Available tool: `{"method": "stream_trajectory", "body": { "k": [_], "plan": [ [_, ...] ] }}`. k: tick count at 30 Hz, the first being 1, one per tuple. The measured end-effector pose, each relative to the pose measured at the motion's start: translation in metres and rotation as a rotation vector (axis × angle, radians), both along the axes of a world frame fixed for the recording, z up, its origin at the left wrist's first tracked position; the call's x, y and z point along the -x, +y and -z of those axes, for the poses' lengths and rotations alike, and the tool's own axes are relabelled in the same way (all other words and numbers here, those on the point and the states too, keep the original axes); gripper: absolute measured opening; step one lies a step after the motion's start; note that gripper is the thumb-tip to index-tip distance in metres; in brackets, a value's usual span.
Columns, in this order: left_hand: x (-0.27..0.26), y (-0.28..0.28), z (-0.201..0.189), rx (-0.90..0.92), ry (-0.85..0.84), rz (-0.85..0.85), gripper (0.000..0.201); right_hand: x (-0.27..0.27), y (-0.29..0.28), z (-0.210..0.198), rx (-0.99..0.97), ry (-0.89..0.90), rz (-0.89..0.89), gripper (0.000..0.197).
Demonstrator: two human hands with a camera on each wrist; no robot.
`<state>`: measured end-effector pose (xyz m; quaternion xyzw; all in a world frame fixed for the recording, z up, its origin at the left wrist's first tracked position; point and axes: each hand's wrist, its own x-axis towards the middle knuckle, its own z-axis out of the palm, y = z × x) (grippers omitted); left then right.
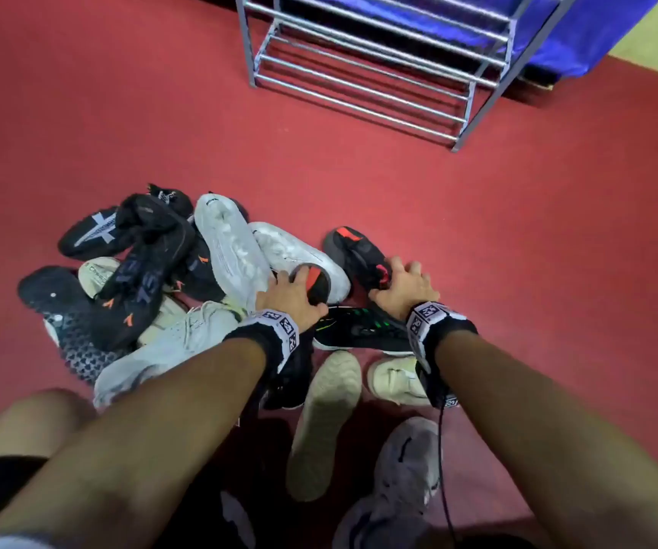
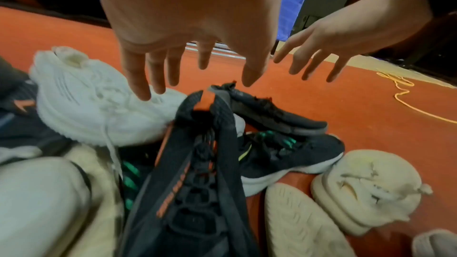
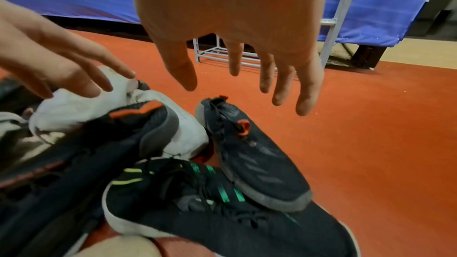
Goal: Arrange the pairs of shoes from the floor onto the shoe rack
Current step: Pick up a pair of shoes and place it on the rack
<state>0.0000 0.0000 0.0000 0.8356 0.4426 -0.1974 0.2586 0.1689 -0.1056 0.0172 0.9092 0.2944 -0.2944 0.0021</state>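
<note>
A mixed pile of shoes lies on the red floor in front of me. My left hand [image 1: 291, 293] hovers with straight, spread fingers [image 2: 138, 85] over the heel of a black shoe with an orange heel tab [image 2: 195, 153], which leans on the pile. My right hand [image 1: 402, 285], also spread and holding nothing, is over its matching black shoe [image 3: 254, 159], which lies on the floor at the pile's right edge. Neither hand grips anything. The grey metal shoe rack [image 1: 359, 85] stands beyond the pile with bare rails.
White sneakers [image 1: 232, 247], a black shoe with green stripes [image 1: 359, 330], beige shoes [image 1: 327, 422] and a grey shoe [image 1: 402, 469] crowd around my arms. Blue sheeting [image 1: 577, 33] hangs behind the rack. An orange cord [image 2: 408, 101] trails on the floor to the right.
</note>
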Motion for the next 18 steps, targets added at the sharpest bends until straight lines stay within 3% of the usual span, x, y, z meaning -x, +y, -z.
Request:
{"method": "stream_trajectory", "body": {
  "k": [4,10,18],
  "plan": [
    [0.002,-0.008,0.037,-0.09,0.135,0.092,0.093,-0.005,-0.009,0.029,0.069,0.016,0.03,0.076],
    [0.009,-0.024,0.067,-0.28,0.114,0.144,0.11,-0.008,-0.019,0.061,0.132,0.022,0.011,0.094],
    [0.003,-0.031,0.075,-0.325,0.039,0.197,0.105,-0.015,-0.007,0.084,0.133,0.065,-0.011,0.109]
  ]
}}
